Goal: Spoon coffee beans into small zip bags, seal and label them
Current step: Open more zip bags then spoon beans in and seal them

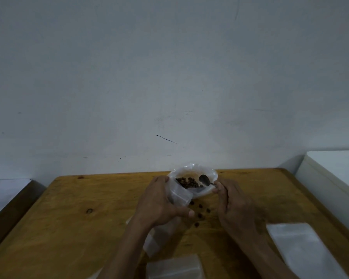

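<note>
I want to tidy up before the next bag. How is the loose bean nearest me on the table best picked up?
Pinch the nearest loose bean across its short sides, coming straight down from above: it lies flat on the bare table, clear of the other spilled beans, so nothing blocks a fingertip pinch.

The table (pixel 89 228) is honey-yellow wood with darker brown grain streaks and 1 dark knot at its left. The coffee beans (pixel 187 182) are dark brown, heaped in a milky, see-through plastic bag (pixel 195 170); loose beans (pixel 199 215) on the wood are the same dark brown. The spoon (pixel 204 180) is dull silver-grey. The small zip bag (pixel 179 195) is clear with a frosted sheen, as are the flat bags (pixel 298 244) at the right. The wall (pixel 169 77) is pale grey-white with a few dark marks.
</note>
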`<move>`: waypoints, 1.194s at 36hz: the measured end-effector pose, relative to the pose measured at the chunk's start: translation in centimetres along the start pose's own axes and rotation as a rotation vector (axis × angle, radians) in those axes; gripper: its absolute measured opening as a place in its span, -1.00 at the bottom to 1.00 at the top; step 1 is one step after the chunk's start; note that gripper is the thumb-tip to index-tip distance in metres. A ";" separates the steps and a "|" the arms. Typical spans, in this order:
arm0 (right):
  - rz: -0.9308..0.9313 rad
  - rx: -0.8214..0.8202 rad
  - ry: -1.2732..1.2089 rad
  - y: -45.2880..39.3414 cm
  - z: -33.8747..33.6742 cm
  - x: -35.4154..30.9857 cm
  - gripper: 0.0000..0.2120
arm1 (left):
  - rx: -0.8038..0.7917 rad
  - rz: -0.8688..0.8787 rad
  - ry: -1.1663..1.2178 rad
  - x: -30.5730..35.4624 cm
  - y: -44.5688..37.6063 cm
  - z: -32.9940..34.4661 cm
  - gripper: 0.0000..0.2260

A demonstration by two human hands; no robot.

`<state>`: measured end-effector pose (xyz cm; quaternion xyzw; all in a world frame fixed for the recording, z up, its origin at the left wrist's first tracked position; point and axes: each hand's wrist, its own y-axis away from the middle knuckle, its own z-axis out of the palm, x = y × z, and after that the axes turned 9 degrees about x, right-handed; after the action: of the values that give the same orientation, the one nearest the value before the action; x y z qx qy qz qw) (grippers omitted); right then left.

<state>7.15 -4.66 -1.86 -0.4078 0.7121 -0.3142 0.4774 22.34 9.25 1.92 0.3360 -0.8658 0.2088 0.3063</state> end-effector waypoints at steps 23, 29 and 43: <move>0.197 0.093 -0.054 0.3 0.0 -0.6 -0.72 | -0.007 -0.009 -0.001 0.2 0.1 -0.2 0.07; 0.666 0.156 -0.097 0.2 0.6 -1.4 -0.76 | 0.001 -0.015 0.019 0.2 0.1 0.1 0.07; 1.109 0.208 -0.328 -1.3 1.8 -2.4 -0.76 | 0.002 -0.017 0.023 0.2 0.0 0.1 0.09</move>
<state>9.71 -3.24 -0.43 0.0313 0.7011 -0.0187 0.7121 22.17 9.11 1.95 0.3412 -0.8591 0.2107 0.3179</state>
